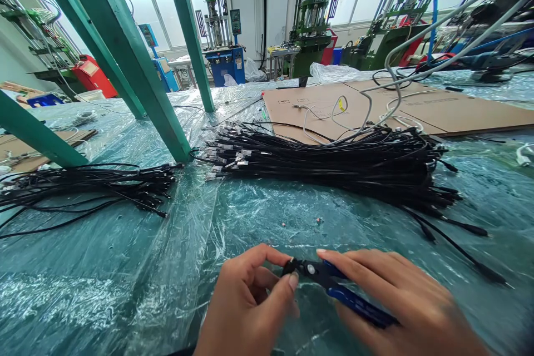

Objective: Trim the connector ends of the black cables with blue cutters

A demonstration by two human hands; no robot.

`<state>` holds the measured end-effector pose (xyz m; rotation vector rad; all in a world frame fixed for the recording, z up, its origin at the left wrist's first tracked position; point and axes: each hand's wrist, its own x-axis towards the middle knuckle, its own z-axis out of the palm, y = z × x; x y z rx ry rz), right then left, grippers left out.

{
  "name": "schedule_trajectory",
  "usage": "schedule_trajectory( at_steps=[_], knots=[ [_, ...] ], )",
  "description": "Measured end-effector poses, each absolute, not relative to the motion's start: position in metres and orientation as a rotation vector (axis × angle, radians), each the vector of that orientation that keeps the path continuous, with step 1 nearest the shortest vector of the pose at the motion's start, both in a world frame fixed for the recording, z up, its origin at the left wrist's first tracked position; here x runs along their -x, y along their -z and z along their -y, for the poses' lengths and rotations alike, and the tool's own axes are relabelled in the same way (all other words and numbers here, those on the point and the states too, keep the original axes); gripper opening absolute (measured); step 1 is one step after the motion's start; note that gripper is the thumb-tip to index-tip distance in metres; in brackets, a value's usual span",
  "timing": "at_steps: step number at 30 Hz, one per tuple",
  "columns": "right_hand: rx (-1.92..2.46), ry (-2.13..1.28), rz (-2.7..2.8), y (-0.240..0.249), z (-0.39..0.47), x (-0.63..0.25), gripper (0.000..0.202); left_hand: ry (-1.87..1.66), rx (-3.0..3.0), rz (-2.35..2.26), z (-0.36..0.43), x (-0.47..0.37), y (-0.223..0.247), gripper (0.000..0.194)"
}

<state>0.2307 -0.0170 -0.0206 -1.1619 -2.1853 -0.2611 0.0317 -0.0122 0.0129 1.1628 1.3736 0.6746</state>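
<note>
My left hand (254,295) is closed, pinching a small black cable end (288,268) between thumb and index finger. My right hand (400,295) grips the blue handles of a pair of flush cutters (334,283). The dark jaws of the cutters meet the cable end at my left fingertips; whether they are fully closed on it I cannot tell. Behind my hands lies a large bundle of black cables (325,158), with pale connectors at its left end. Two tiny reddish bits (319,221) lie on the plastic sheet (258,211) covering the table.
A smaller bunch of black cables (92,189) lies at the left. Green metal posts (137,61) rise from the table there. Flat cardboard (400,105) with loose grey cables (367,108) lies behind the large bundle. Machines (225,61) stand along the far windows.
</note>
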Motion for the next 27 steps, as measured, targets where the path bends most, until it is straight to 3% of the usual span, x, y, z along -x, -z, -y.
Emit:
schedule_trajectory(
  at_steps=[7,27],
  knots=[
    [1.244,0.201,2.157,0.021,0.018,-0.235,0.032,-0.638,-1.085,-1.294,0.010,-0.029,-0.006,0.026],
    [1.164,0.188,2.133,0.016,0.018,-0.226,0.031,-0.715,-1.105,-1.404,0.014,-0.035,-0.017,0.017]
  ],
)
